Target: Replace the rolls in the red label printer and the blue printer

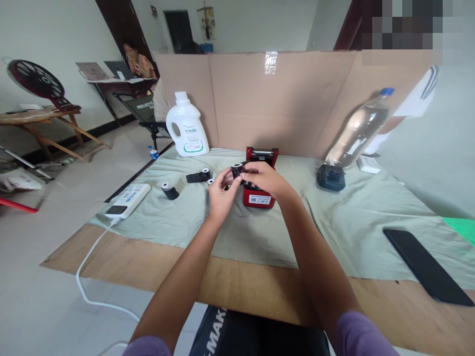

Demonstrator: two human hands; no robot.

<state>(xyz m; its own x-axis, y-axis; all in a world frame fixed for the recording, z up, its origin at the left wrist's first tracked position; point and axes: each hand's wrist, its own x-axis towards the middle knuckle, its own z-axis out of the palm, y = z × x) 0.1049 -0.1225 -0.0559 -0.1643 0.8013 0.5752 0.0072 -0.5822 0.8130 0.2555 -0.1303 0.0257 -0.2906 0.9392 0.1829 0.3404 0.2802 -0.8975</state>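
Note:
A small black roll with a white core is held up between both hands, pinched by the fingertips. My left hand grips it from the left, thumb and fingers closed round its side. From the right, the fingers of my right hand are closed on the same roll. Just behind and below my right hand stands a red printer-like device with its lid raised; the hand hides much of its inside. More black rolls lie to the left: one upright roll, one partly unrolled, and one mostly behind my left hand.
A white power strip with a cable lies at left. Behind stand a white jug and a cardboard screen. At right are a large clear bottle, a black box-like object and a phone. A person sits far left.

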